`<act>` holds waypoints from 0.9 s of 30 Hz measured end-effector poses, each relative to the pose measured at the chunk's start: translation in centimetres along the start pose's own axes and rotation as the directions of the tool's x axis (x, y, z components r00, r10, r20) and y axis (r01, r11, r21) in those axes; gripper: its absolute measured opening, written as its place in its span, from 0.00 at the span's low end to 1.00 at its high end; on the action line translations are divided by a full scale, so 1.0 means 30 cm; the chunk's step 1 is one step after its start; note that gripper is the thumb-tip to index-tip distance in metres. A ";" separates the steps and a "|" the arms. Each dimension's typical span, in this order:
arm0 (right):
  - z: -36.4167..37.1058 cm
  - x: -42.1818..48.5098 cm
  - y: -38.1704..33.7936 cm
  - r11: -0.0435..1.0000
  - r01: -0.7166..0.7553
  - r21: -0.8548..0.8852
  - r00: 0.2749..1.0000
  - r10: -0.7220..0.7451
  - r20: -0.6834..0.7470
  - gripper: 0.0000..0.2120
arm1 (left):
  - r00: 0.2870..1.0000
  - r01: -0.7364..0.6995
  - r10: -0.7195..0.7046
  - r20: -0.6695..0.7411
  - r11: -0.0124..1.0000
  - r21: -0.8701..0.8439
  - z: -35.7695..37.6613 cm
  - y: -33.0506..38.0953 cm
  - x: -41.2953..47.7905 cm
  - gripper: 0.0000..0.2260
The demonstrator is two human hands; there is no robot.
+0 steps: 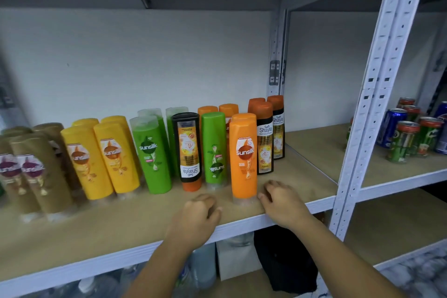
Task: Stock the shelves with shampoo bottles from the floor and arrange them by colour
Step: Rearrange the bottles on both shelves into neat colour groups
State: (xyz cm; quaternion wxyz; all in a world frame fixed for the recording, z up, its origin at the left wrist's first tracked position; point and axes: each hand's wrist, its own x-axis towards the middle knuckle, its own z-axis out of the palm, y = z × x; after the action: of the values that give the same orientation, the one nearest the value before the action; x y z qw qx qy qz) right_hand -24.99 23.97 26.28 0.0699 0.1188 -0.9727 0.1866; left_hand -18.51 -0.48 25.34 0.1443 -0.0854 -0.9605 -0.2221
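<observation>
One orange bottle (243, 152) vertical, cap (242, 201) down

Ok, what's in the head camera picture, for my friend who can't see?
A left hand and a right hand, both empty, rest at the front of a shelf either side of an orange shampoo bottle. To its left stand gold bottles, yellow bottles and green bottles, with one black-labelled bottle among the green. Cans stand on the next shelf.
</observation>
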 end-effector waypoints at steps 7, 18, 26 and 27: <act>0.027 -0.139 -0.087 0.991 0.064 -0.114 0.996 -0.055 0.076 0.21 | 0.996 0.092 -0.093 0.010 0.996 0.018 -0.074 -0.004 -0.100 0.15; 0.079 -0.263 -0.331 0.965 0.260 0.041 0.965 -0.259 -0.025 0.16 | 0.981 0.191 -0.192 0.023 0.981 0.041 -0.159 -0.044 -0.167 0.13; 0.119 -0.134 -0.430 0.940 0.325 0.098 0.945 -0.326 -0.007 0.14 | 0.981 0.190 -0.190 -0.033 0.982 0.017 -0.171 -0.107 -0.154 0.10; 0.122 -0.116 -0.434 0.944 0.320 0.078 0.947 -0.321 -0.004 0.14 | 0.982 0.182 -0.181 -0.054 0.983 0.005 -0.173 -0.112 -0.141 0.09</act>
State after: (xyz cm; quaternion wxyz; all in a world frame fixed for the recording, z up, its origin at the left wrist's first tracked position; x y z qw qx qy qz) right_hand -18.64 11.53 26.79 0.0904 0.2786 -0.9329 0.2097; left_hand -14.04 -6.22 27.10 0.1497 0.0091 -0.9611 -0.2320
